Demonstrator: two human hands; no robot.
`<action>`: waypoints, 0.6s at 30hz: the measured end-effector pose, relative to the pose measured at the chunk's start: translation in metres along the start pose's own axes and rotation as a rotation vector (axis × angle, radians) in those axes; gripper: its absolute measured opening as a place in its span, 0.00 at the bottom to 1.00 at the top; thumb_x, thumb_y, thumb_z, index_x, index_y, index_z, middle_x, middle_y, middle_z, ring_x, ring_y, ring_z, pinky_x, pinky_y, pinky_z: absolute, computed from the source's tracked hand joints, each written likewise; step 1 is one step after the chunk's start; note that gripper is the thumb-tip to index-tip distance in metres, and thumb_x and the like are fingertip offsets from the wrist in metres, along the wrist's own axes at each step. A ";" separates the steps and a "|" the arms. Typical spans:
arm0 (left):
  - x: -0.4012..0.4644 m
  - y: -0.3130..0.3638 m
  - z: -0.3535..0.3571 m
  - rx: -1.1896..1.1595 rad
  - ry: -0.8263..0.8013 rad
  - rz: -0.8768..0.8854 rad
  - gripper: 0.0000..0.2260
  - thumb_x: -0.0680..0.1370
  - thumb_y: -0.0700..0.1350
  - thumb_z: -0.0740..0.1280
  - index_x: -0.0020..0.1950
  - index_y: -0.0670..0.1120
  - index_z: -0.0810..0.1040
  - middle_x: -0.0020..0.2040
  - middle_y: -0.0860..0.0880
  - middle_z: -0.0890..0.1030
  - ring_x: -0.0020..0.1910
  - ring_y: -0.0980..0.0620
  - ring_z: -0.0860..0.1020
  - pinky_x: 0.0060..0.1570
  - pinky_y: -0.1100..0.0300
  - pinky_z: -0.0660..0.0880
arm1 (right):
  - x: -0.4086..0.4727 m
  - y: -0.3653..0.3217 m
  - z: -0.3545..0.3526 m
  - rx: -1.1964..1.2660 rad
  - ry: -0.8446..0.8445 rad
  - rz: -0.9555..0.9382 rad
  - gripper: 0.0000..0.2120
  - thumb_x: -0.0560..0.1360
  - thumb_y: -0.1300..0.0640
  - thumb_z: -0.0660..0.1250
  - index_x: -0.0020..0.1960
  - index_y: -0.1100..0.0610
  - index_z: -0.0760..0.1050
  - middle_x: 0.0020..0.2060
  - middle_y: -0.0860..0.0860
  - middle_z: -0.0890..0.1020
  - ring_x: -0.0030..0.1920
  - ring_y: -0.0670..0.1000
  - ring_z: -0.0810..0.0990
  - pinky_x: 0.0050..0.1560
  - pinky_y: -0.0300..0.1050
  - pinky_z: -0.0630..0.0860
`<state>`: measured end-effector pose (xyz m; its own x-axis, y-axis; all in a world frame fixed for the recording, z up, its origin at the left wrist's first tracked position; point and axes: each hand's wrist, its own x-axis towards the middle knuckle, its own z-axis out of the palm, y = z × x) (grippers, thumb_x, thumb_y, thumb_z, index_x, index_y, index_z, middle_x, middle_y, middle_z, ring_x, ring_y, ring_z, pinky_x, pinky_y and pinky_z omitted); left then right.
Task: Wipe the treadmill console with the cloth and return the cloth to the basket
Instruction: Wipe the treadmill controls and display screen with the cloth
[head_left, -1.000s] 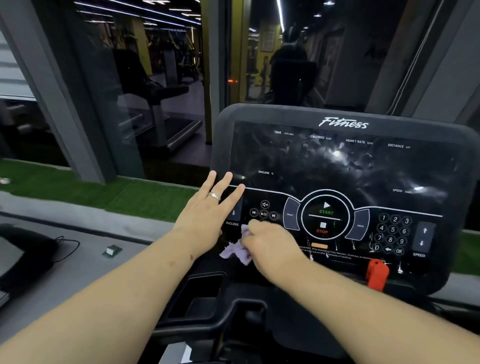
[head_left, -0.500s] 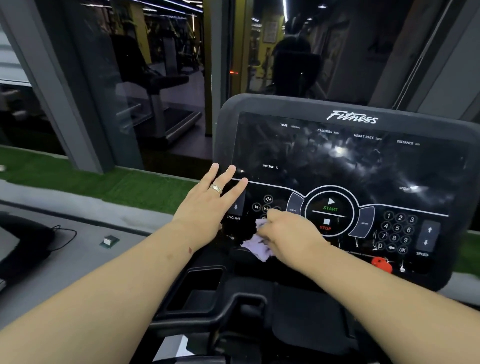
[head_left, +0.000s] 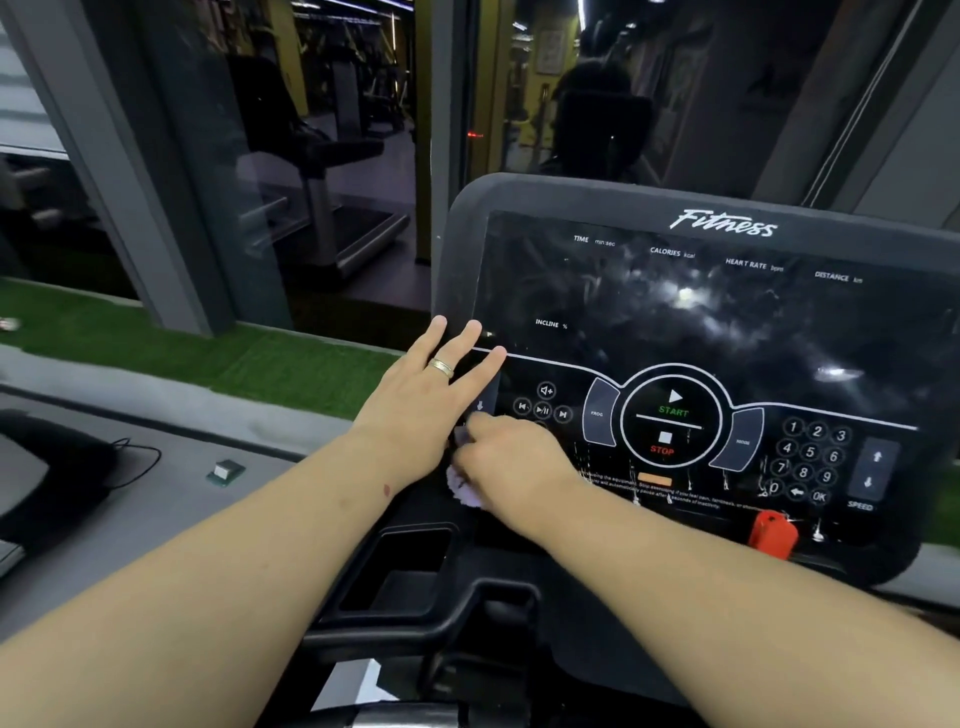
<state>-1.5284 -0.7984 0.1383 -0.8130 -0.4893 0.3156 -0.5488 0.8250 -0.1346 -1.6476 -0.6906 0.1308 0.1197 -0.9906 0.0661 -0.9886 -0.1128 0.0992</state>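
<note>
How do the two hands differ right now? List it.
The left hand lies flat with straight, spread fingers; the right hand curls round the cloth. The left hand wears a ring; the right shows none. The left holds nothing. Both are at the treadmill console, lower left.

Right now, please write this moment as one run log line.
phase: wiping | right hand: holds cloth on console lower left | left hand: flat on console edge | basket: not visible
</note>
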 end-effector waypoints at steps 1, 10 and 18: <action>0.000 0.000 0.000 -0.005 0.008 0.002 0.48 0.75 0.40 0.72 0.83 0.58 0.44 0.84 0.49 0.41 0.82 0.39 0.42 0.70 0.52 0.67 | 0.003 -0.005 0.002 0.002 0.007 -0.004 0.05 0.66 0.53 0.77 0.40 0.51 0.82 0.43 0.53 0.75 0.37 0.57 0.78 0.32 0.46 0.65; -0.001 -0.004 -0.006 0.053 -0.029 0.019 0.50 0.75 0.38 0.71 0.83 0.58 0.39 0.84 0.49 0.39 0.82 0.39 0.41 0.71 0.53 0.67 | -0.001 0.021 -0.006 -0.103 -0.034 -0.085 0.06 0.76 0.50 0.68 0.48 0.50 0.82 0.46 0.49 0.73 0.46 0.56 0.78 0.38 0.47 0.71; -0.001 -0.005 -0.004 0.047 -0.039 0.021 0.53 0.74 0.38 0.73 0.82 0.59 0.38 0.83 0.50 0.38 0.82 0.40 0.41 0.72 0.52 0.66 | -0.009 0.022 -0.004 -0.125 -0.070 -0.021 0.04 0.73 0.54 0.71 0.48 0.49 0.81 0.46 0.48 0.72 0.44 0.55 0.78 0.35 0.46 0.68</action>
<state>-1.5236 -0.8010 0.1428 -0.8307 -0.4837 0.2758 -0.5396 0.8214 -0.1849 -1.6704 -0.6841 0.1361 0.1288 -0.9916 -0.0060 -0.9666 -0.1269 0.2227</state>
